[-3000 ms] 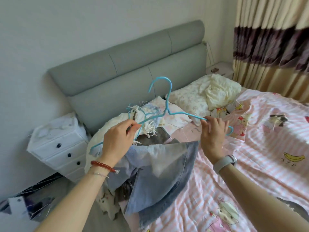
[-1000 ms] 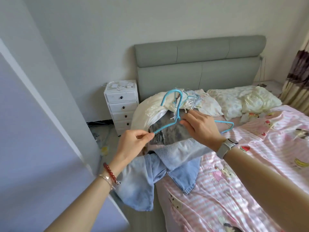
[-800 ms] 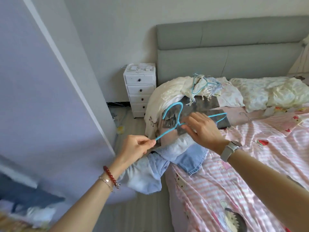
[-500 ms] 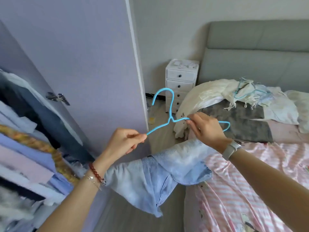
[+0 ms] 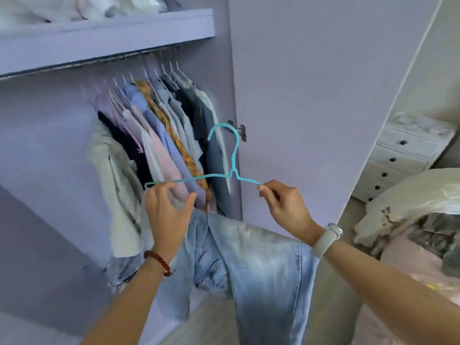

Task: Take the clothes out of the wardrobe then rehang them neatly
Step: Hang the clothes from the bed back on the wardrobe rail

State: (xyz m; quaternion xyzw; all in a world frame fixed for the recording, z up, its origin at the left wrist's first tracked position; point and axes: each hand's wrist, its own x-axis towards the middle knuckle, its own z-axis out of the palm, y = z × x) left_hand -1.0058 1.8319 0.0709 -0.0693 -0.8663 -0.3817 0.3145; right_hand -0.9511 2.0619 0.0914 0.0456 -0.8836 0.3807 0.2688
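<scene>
1. We are holding a blue hanger (image 5: 219, 170) at the centre of the frame, hook up, in front of the open wardrobe (image 5: 107, 38).
2. Our left hand (image 5: 166, 215) is gripping the hanger's left end, fingers curled over the wire and thumb spread out to the right.
3. Our right hand (image 5: 286, 207) is pinching the hanger's right arm between thumb and forefinger, the other fingers curled in behind.
4. Pale jeans (image 5: 249, 265) are hanging below the hanger in the lower centre of the frame, draping down between our forearms; how they are caught on the wire we cannot tell, as our hands are covering it.
5. Hung clothes (image 5: 159, 135) are crowding the rail (image 5: 119, 58) at centre left, just behind the hanger.
6. The rail is running under a shelf (image 5: 104, 33) across the upper left, with folded things lying on top.
7. The wardrobe door (image 5: 323, 95) is standing open, filling the upper centre and right.
8. A white drawer chest (image 5: 408, 155) is standing at the right edge, beyond the door.
9. A bed (image 5: 408, 282) is showing at lower right, with a cream cloth (image 5: 410, 195) heaped on it.
10. We are wearing a red bead bracelet (image 5: 159, 262) on the left wrist and a white watch (image 5: 326, 240) on the right.
</scene>
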